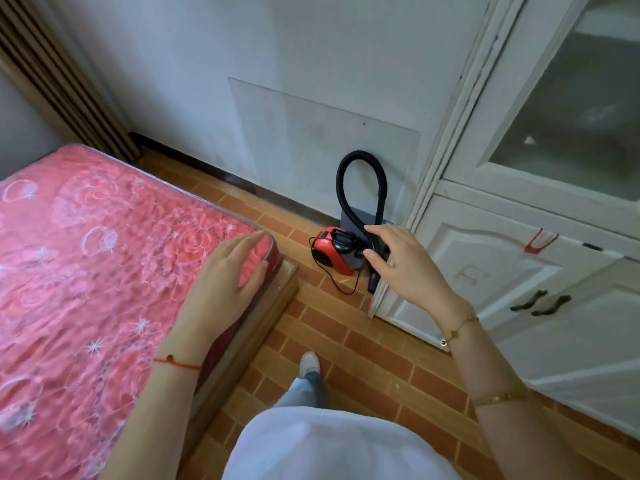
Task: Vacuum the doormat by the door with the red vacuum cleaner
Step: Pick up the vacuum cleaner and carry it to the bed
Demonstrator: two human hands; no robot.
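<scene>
Brick-patterned floor runs between a bed and a white cupboard, and the red vacuum cleaner sits on it against the wall, in the corner just beyond the fingertips of the right hand. Its black hose loops upward above those fingers, and a thin black cord trails on the floor below and to the left of them. No doormat or door is visible from here, so its place cannot be told.

The right hand's fingers are spread and gently curved, grasping nothing, reaching toward the vacuum's handle. The left hand lies flat with straight fingers on the corner of the pink mattress, released and holding nothing.

Risks, as a judgement: the loose cord lies near where the foot would step, so it could snag or trip the person when the vacuum is lifted. The tall hose loop could swing and knock the cupboard if the body is pulled up quickly. A grab at the hose rather than the handle might tip the machine.

Counted: one vacuum cleaner, one hose, one cord, one mattress, one cupboard with two dark handles, two hands, one shoe in view, one red wrist string and two gold bracelets.
</scene>
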